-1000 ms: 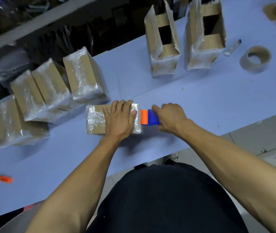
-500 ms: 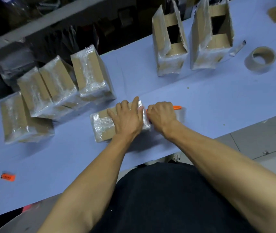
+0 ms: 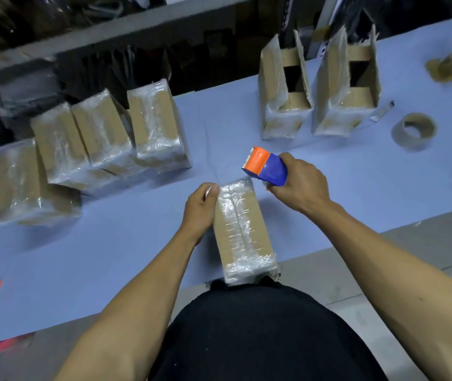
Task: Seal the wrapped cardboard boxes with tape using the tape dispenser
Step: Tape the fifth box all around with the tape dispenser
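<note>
1. Pale blue tabletop [image 3: 329, 188] is being used as the work surface, with dark shelving behind it and a person's black-clad torso at the near edge.
2. One wrapped box [image 3: 240, 229] is being worked on; it is lying lengthwise between the two hands, its near end overhanging the table edge toward the torso.
3. Four wrapped boxes [image 3: 101, 138] are being kept in a leaning row well to the far left of the left hand; whether tape is already on them cannot be told through the shiny film.
4. Two open boxes [image 3: 318, 89] are standing upright beyond the right hand with their flaps up, so sealing is judged to be far from finished.
5. A tape roll [image 3: 414, 132] is lying farther out past the right hand.
6. The left hand [image 3: 201, 210] is being pressed against the box's left side, thumb at the far corner, fingers curled round the edge.
7. The right hand [image 3: 300, 185] is being wrapped round the tape dispenser [image 3: 264, 166], which is being held raised just beyond the box's far right corner, orange end pointing away.
</note>
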`<state>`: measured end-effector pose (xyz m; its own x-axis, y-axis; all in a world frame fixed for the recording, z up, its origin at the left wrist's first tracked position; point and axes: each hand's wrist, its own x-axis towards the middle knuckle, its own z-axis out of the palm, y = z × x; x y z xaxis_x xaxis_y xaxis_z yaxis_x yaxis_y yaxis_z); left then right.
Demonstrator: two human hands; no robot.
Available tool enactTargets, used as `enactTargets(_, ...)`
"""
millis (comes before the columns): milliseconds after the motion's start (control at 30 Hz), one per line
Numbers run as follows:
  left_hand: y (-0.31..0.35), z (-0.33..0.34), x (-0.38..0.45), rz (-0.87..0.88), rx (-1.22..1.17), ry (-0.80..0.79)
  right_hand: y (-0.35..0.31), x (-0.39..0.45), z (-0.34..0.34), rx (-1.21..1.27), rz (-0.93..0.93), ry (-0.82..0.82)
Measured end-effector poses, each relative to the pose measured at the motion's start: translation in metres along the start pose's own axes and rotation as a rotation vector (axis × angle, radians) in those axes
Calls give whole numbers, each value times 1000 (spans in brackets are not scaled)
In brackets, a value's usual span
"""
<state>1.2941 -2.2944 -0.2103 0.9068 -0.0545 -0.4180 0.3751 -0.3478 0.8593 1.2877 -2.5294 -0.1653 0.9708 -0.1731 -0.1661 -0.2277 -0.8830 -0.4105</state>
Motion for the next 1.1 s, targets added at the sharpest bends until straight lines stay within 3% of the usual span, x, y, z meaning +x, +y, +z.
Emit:
enactTargets(167,15,-6,3,8,221,-68,-19,9,-23,39,-124,68)
enactTargets(267,32,-13,5,78,369,-7,-30,13,-32,60,-213,70)
enactTargets(367,68,-16,5,83,3,95,-36,16,-37,75,-294,47)
enactTargets(467,95,-20,8,-81,-398,-77,-39,17,-38,86,-361,35)
enactTargets(567,100,-26,6,-77,-448,-191,-44,18,-40,104,-413,22)
enactTargets(800,85,-23,7,68,-209,146,-37,20,-44,3,-521,-69)
enactTargets(933,52,-46,-1,-22,-237,307,-7,19,-49,-88,-504,-93)
enactTargets(1100,13,-39,-12,-132,-201,365,18,20,-38,-186,-391,-161)
